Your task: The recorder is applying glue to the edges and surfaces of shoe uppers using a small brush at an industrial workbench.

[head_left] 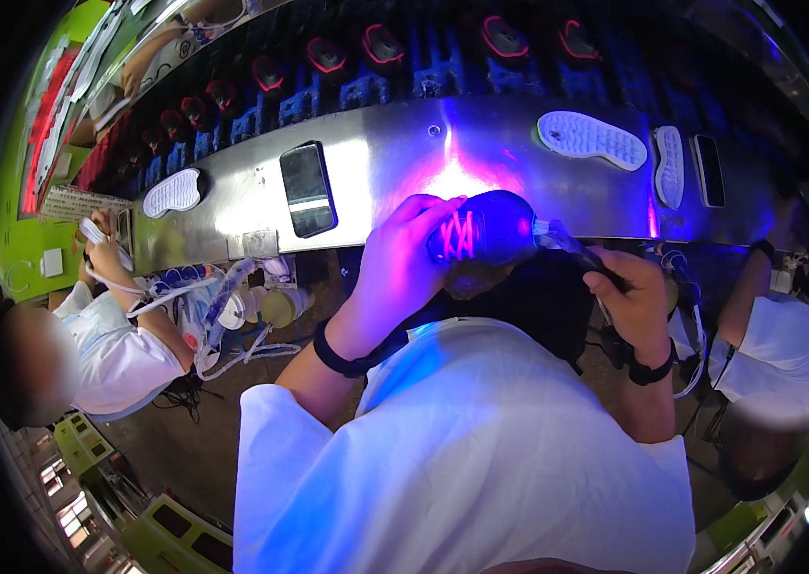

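Observation:
My left hand [395, 256] is closed around the heel end of a dark shoe upper [500, 226] with bright pink crossed laces. The upper is held over the near edge of the metal bench, its toe pointing right. In my right hand [636, 297] is a brush [567, 239] with a dark handle, gripped between thumb and fingers. Its pale tip meets the toe edge of the upper or sits very close to it. Purple-blue light falls on the upper and my left hand. A white shoe sole [592, 140] lies on the bench beyond the brush.
The metal bench [376, 129] bears a phone [309, 189], a second phone [709, 170] and more white soles [669, 167] [173, 193]. Behind it, dark uppers [383, 44] stand on a row of blue racks. Co-workers sit left and right; bottles and cords hang below the bench at left.

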A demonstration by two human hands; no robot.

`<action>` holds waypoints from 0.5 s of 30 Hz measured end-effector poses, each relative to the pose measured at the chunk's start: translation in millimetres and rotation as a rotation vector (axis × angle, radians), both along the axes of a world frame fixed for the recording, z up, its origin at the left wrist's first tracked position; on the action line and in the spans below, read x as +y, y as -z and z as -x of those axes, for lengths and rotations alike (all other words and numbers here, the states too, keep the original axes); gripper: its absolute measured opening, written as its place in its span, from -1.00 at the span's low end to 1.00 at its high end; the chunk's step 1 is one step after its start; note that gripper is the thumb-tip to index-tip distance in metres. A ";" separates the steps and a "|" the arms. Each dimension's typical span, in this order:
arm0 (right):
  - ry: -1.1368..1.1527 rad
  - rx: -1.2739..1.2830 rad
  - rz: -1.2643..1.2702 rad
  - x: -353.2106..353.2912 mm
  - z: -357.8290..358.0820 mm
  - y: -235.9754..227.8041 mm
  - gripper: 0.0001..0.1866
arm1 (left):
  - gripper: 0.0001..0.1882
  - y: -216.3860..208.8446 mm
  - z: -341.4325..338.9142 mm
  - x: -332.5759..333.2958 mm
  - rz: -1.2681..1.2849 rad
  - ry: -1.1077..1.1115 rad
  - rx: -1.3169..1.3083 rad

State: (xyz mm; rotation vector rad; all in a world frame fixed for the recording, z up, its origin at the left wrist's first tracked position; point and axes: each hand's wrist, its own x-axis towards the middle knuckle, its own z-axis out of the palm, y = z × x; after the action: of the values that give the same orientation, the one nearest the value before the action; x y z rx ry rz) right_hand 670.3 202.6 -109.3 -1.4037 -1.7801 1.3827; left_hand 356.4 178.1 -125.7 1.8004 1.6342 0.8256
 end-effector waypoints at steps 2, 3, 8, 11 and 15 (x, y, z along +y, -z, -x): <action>-0.031 -0.034 -0.002 1.6 -1.7 0.7 -0.70 | -0.35 -3.6 1.7 0.8 0.053 0.024 -0.040; -0.034 -0.031 -0.086 2.4 -0.6 0.7 -0.70 | -0.32 -6.1 2.4 2.4 0.103 0.061 -0.084; 0.080 0.111 -0.097 -2.3 10.3 20.0 -0.67 | -0.23 -7.3 4.0 5.2 0.300 0.138 -0.263; 0.149 0.168 0.042 3.5 24.6 12.0 -0.66 | -0.17 -4.0 0.8 5.8 0.375 0.149 -0.438; 0.160 0.151 0.122 15.9 34.9 4.3 -0.65 | -0.13 -2.9 1.8 3.5 0.493 0.160 -0.692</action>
State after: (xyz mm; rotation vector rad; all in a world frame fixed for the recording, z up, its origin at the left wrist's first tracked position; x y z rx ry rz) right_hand 635.4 218.4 -113.6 -1.4292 -1.4772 1.4893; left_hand 354.6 181.6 -122.7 1.1078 1.0944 0.7690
